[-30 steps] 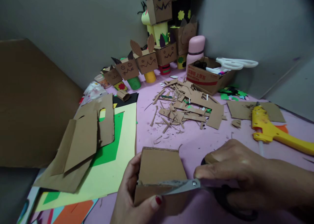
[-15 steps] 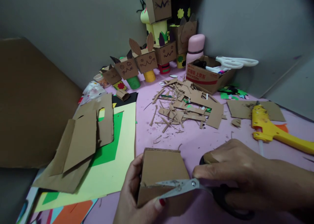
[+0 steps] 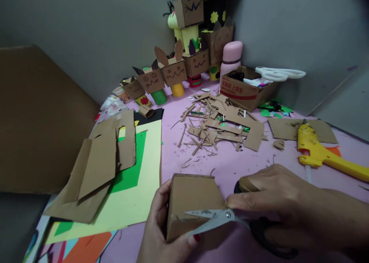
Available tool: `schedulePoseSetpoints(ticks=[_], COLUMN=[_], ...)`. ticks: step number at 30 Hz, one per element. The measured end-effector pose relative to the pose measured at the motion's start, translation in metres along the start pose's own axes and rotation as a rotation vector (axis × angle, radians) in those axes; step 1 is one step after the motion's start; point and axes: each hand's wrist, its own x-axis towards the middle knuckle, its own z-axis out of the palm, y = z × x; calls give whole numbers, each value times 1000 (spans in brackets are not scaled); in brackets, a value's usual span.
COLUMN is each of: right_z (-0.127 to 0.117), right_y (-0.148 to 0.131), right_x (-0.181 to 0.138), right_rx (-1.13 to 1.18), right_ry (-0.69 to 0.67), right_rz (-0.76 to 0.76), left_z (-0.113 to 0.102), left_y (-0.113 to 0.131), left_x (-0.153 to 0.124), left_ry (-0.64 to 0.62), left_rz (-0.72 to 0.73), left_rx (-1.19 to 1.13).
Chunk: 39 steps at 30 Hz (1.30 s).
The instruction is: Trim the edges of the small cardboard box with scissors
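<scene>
My left hand [image 3: 164, 228] is wrapped round the left side of a small brown cardboard box [image 3: 196, 196], its thumb along the near face. The box is tilted a little above the pink tabletop. In my right hand [image 3: 282, 201] is a pair of scissors [image 3: 211, 219] with black handles, fingers through the loops. Its blades are spread and lie across the near edge of the box, one over the top side and the other close to my left thumb. Part of the box's near face is hidden behind blades and thumb.
Cardboard scraps [image 3: 219, 124] are heaped beyond the box. A yellow glue gun [image 3: 311, 148] rests on the right on a cardboard piece. Cardboard sheets [image 3: 98, 171] and coloured paper [image 3: 150, 194] lie left. Box-headed cardboard animals [image 3: 173, 73], a pink bottle [image 3: 230, 57] and a supply box [image 3: 245, 90] stand behind.
The whole view has shifted slightly, so most things sit a little further right. Both hands keep their hold, and the scissor blades remain spread over the box edge.
</scene>
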Motion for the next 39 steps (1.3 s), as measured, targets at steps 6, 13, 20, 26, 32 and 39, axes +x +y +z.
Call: schedulePoseSetpoints(ticks=[6,13,20,26,32,39], right_z=[3,6,6,8,10,6], right_y=[2,4,3,-8,-13,-21], right_x=[-1,1,3,-3,1,-1], right_rx=[13,-20,-65,-271,-368,-274], right_ry=[32,72,99,143,169,172], right_rz=[-43,-91,-86,-51,-86,-23], left_z=[1,-5,-9,-10,-9,-9], left_y=[1,-2,-6,-6,-8,-9], left_x=[0,1,4,3,1,1], left_ry=[-2,43,-69,-118,-140,-129], left_rz=[-33,-7,12,45,77,100], left_rx=[10,131,83,115,101,130])
